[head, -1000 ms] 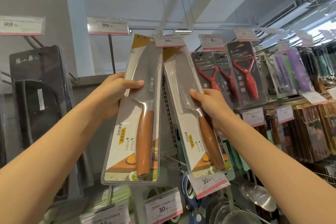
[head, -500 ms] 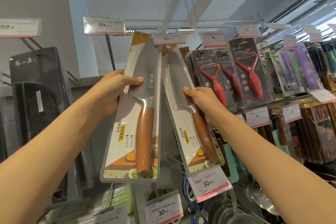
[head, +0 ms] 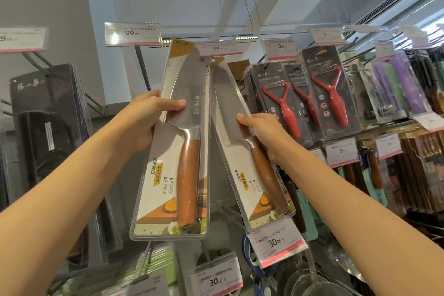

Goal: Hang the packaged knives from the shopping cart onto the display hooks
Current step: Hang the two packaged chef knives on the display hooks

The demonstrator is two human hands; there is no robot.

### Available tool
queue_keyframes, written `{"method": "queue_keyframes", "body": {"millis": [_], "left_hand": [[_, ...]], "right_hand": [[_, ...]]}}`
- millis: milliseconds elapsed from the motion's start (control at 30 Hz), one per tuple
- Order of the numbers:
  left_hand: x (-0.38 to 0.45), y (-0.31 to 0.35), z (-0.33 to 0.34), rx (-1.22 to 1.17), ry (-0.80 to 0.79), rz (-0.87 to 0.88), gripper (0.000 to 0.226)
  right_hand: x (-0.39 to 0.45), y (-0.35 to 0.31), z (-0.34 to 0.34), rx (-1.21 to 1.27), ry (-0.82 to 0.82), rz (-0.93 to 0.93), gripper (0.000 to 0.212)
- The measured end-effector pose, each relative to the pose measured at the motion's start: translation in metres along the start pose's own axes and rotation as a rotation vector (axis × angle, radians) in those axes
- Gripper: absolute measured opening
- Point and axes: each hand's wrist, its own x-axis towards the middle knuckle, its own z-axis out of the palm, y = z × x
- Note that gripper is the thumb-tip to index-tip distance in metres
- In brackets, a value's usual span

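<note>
You are gripping a clear-packaged steel knife with a brown wooden handle [head: 179, 142] in your left hand [head: 149, 120], thumb lying across the blade, its top edge reaching just left of the white and pink 49 price tag [head: 217, 48]. Your right hand [head: 262, 134] is pinching a second, matching packaged knife [head: 242, 151] directly below that tag, tilted with its bottom swinging right. Black cards with red peelers [head: 319, 94] are hanging to the tag's right.
</note>
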Motion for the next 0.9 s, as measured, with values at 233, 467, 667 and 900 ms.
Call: {"method": "queue_keyframes", "body": {"millis": [233,467,667,900], "left_hand": [[0.002,-0.002,0.002,0.001,-0.001,-0.004,0.032],[0.003,-0.001,0.001,-0.006,0.006,0.0,0.036],[0.002,-0.003,0.003,-0.011,0.003,0.016,0.034],[0.001,-0.002,0.004,-0.027,0.005,0.018,0.021]], "right_hand": [[0.001,0.003,-0.005,0.023,0.016,0.027,0.03],[0.007,0.006,-0.004,0.029,0.002,0.104,0.019],[0.022,0.017,0.005,0.04,0.003,0.144,0.031],[0.044,0.033,0.018,0.03,-0.005,0.142,0.025]]}}
